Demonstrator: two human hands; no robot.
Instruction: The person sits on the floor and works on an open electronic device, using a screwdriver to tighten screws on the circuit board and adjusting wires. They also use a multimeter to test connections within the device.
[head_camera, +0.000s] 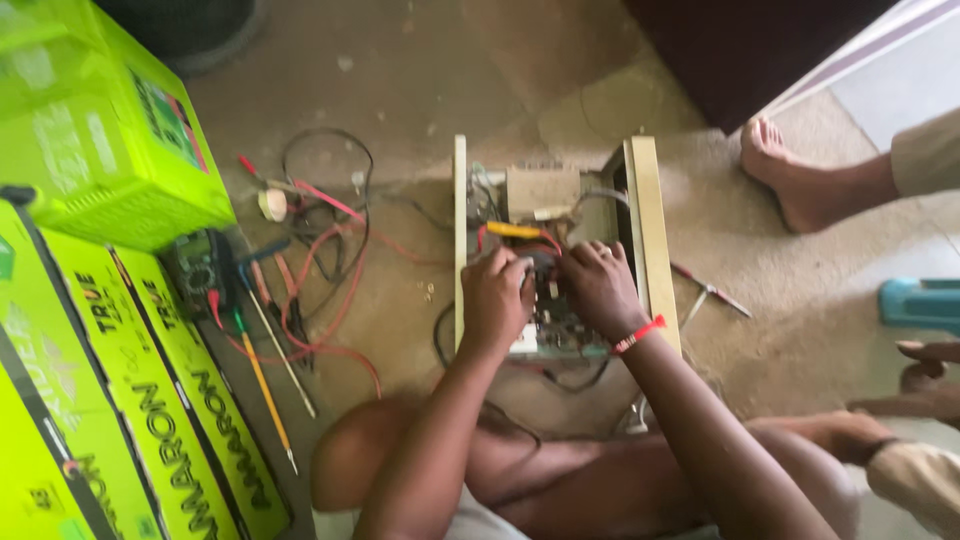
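1. While both hands work inside the open metal case (645, 215) at the middle of the frame, the left hand (495, 300) is curled almost to a fist, knuckles up, its fingertips pressed down on the dark parts of the circuit board (550, 325); whether it grips anything cannot be told.
2. The right hand (600, 285), with a red band (640, 333) at the wrist, is half closed just beside the left, fingers bent down into the same spot; what it pinches, if anything, is hidden.
3. A yellow part (512, 229) and red wires (545, 240) lie just above the knuckles, with a tan block (542, 192) further up inside the case.
4. The case stands on a worn, dusty floor (420, 90).
5. At the left of the frame lie a multimeter (200, 265), screwdrivers (265, 385) and a tangle of red and black leads (330, 250).
6. Bright green boxes (100, 130) fill the far left edge.
7. Small pliers (708, 292) rest right of the case.
8. Another person's bare foot (790, 170) shows at the upper right, and a blue object (920, 300) at the right edge.
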